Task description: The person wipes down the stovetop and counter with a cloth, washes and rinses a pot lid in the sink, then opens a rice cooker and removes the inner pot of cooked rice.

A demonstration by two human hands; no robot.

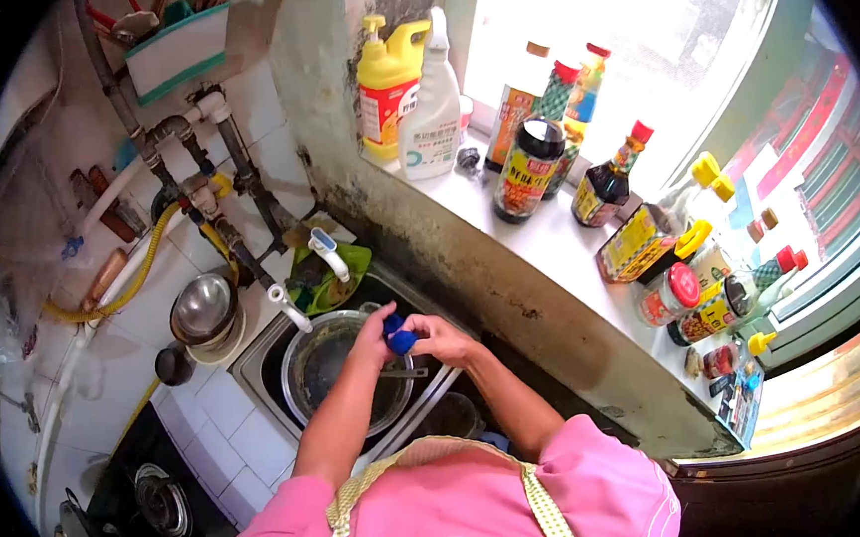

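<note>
Both of my hands meet over the sink, above the right rim of a large metal pot (286,383). Between them is a small dark-blue item (401,341), soft-looking like a cloth or scrubber; its exact kind is unclear. My left hand (371,338) is closed against its left side. From the right, the fingers of my right hand (439,342) pinch it. A flat metal utensil handle (405,373) lies across the pot below the hands. The pot sits in the sink and looks wet inside. A white tap spout (289,309) points towards it.
A green basket (346,284) stands behind the sink, beside another white tap (327,255). Stacked metal bowls (205,309) are at left, near a black stove (157,497). Along the windowsill (548,250) stand a white spray bottle (430,119) and several sauce bottles (526,172).
</note>
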